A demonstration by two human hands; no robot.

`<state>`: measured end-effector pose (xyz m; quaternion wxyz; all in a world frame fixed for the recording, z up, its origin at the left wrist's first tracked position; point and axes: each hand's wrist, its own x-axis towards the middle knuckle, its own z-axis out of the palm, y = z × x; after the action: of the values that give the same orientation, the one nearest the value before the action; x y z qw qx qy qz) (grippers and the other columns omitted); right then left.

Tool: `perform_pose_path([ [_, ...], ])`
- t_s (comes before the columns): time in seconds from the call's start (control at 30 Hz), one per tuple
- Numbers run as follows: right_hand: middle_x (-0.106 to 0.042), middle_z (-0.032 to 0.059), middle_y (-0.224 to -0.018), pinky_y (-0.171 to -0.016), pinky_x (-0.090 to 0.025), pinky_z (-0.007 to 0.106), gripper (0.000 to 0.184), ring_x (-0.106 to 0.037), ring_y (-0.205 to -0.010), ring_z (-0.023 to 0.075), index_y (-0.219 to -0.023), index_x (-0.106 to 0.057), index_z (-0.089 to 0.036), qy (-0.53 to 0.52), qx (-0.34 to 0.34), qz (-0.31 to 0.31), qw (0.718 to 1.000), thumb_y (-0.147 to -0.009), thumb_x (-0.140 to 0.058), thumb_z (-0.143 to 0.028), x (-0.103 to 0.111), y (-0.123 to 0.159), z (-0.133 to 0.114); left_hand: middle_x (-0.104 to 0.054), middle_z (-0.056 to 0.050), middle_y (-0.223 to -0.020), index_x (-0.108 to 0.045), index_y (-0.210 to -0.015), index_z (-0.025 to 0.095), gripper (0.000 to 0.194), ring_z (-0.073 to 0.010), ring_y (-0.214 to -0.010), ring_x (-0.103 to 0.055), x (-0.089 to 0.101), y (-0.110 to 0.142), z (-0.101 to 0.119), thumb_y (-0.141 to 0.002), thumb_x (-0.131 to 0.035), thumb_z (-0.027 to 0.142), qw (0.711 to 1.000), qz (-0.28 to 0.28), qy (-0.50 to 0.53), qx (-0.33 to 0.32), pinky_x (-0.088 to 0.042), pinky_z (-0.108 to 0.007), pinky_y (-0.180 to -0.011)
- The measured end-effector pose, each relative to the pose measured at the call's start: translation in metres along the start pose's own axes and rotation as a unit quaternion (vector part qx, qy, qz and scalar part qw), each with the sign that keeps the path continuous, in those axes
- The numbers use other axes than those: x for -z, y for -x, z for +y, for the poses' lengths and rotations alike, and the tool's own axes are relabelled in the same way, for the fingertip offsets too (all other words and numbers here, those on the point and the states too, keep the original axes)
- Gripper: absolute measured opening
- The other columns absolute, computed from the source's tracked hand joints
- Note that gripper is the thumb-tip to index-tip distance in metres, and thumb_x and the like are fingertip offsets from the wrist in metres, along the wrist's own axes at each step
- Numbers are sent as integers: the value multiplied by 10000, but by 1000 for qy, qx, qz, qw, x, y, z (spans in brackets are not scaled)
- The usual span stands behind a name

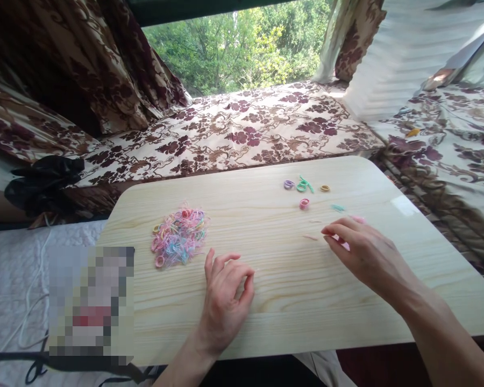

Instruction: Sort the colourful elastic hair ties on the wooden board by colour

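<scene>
A tangled pile of small pastel elastic hair bands [179, 236] lies on the left half of the pale wooden table. To the right of it, my left hand [226, 293] hovers low, thumb and index fingertips pinched together; whatever is between them is too small to name. My right hand [361, 250] is over the right side, its thumb and fingertips also pressed together with their contents hidden. Pink bands [358, 219] show partly behind it. Close to its fingertips lie thin pale-pink strands [310, 237], and a little teal cluster [337, 208] sits just beyond.
Toward the table's [242, 322] far edge are a purple band group [289, 184], green bands [302, 186], a yellow ring [325, 188] and a pink ring [304, 203]. A blurred-out item [100, 301] covers the near left corner. A flowered bench [242, 129] borders the far side.
</scene>
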<state>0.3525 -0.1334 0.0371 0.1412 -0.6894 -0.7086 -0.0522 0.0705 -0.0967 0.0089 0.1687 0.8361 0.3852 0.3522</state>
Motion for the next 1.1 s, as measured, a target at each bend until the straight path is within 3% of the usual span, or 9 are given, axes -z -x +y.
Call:
perform_pose_path([
  [0.17,-665,27,-848,-837,-347,372,229,-601,-806,197,-805,-693,-219,24,12,7,1000,-922,-514,-300,-6,-5,-5,-692,43,-808,-585,-869,239,180,-192,-1025,-610,0,0,0,-859,-567,60,1000,2,4,-1,-208,-561,-1143],
  [0.37,-653,35,-782,-785,-330,360,287,-588,-751,185,-712,-644,-195,57,27,-4,998,-923,-449,-210,-8,-7,-18,-691,37,-814,-589,-879,236,179,-189,-1027,-610,0,0,1,-868,-556,61,1000,2,0,3,-207,-557,-1142],
  [0.47,-669,48,-833,-784,-350,356,291,-601,-791,190,-755,-635,-195,60,4,53,997,-942,-420,-254,-1,1,-1,-689,38,-809,-586,-882,237,186,-191,-1026,-610,0,0,1,-867,-553,54,1000,-2,-3,0,-212,-560,-1140],
  [0.57,-683,66,-880,-710,-345,356,311,-603,-787,203,-799,-641,-200,86,-65,103,989,-948,-414,-351,7,10,31,-686,40,-802,-582,-881,236,190,-192,-1022,-611,0,0,0,-862,-557,48,1000,-1,-4,-5,-215,-560,-1138],
  [0.7,-688,93,-862,-703,-329,382,368,-597,-784,219,-722,-637,-209,94,-134,67,984,-937,-425,-421,11,16,66,-684,39,-804,-580,-880,235,187,-190,-1020,-608,-1,0,-1,-864,-558,50,1000,-3,-4,-9,-217,-558,-1134],
  [0.83,-687,99,-896,-708,-343,390,329,-603,-799,230,-737,-657,-221,60,-155,56,985,-912,-465,-422,12,17,76,-685,38,-808,-582,-879,237,182,-191,-1028,-605,-1,0,-1,-869,-558,58,1000,-6,-7,-7,-215,-561,-1134],
  [0.97,-680,99,-919,-678,-384,381,314,-614,-785,237,-763,-654,-229,59,-174,100,978,-915,-448,-411,20,25,60,-690,36,-818,-585,-883,239,184,-194,-1034,-606,-1,0,-2,-868,-558,57,1000,-2,-6,-6,-218,-560,-1134],
  [1.03,-679,95,-910,-651,-427,367,307,-610,-706,210,-789,-655,-210,38,-180,117,976,-912,-462,-415,20,30,37,-693,35,-819,-586,-885,239,192,-194,-1032,-607,-1,0,-2,-863,-556,50,1000,0,-3,-6,-223,-560,-1134],
  [1.1,-674,81,-936,-642,-472,335,278,-629,-698,181,-856,-662,-200,-48,-159,96,981,-917,-478,-400,14,33,5,-695,35,-817,-586,-886,238,196,-194,-1032,-609,-1,1,-2,-860,-555,46,1000,2,0,-5,-229,-558,-1134],
])
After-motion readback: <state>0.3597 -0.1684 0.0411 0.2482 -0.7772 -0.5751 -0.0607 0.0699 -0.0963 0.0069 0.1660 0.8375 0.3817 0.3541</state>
